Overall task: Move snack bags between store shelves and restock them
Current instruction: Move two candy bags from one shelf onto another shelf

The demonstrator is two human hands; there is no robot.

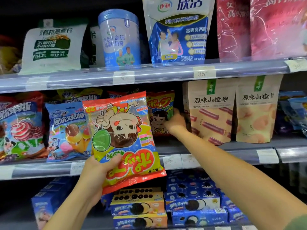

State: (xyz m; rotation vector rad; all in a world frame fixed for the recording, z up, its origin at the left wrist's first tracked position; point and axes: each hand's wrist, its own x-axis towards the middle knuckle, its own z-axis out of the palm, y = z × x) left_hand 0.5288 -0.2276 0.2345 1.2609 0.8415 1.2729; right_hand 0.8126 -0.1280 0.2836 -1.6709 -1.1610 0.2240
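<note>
Head view: the left hand [98,171] has its fingers pinching the lower end of an upside-down red-edged glossy plastic lollipop bag [123,138], held in front of the shelves. The right hand [176,122] grips the edge of a matching red bag [158,112] standing on the grey middle shelf [240,152]. Restocking looks midway, since the held bag is not yet placed.

Store shelving filled the view. Upper shelf [149,75] and middle shelf [232,151] had grey front edges behind clear strips [240,68]. Both ran slightly tilted across the frame. Paper price tags sat in the strips: one [204,72] read 35, another [123,77] read 78. Back panel [49,7] was dark. Overhead light glared off the strips.
</note>
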